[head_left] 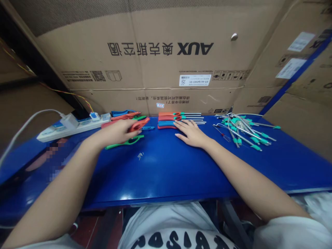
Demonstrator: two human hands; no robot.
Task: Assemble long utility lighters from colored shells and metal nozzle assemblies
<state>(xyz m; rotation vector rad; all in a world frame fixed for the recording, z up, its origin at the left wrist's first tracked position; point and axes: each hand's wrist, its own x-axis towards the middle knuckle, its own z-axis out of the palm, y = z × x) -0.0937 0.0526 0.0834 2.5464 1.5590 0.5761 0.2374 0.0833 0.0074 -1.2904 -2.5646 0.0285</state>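
In the head view, the row of handled rods (166,123) lies near the far edge of the blue desk (166,166), about midway between its left and right ends, with its long axis running left to right, roughly in line with that edge; the coloured handles face the left end and the thin metal rods point to the right end. The right hand (192,134) is the nearer one: it lies palm down over the row's near side, fingers extended and a little spread, fingertips on or just above the handles and the start of the rods; no grip shows, though what is under the palm cannot be seen. The left hand (119,130) is off to the left of the row, bare desk between them, with fingers and thumb closed around an orange handle (139,125); that handle slants, its free end toward the far edge and the row. A green handle (123,143) lies on the near side of the left hand, and more coloured handles (126,116) lie behind it, by the far edge next to the white power strip (83,126). Past the right hand, toward the desk's far right corner, lies a tangle of teal-tipped rods (243,128), their axes crossing every way.
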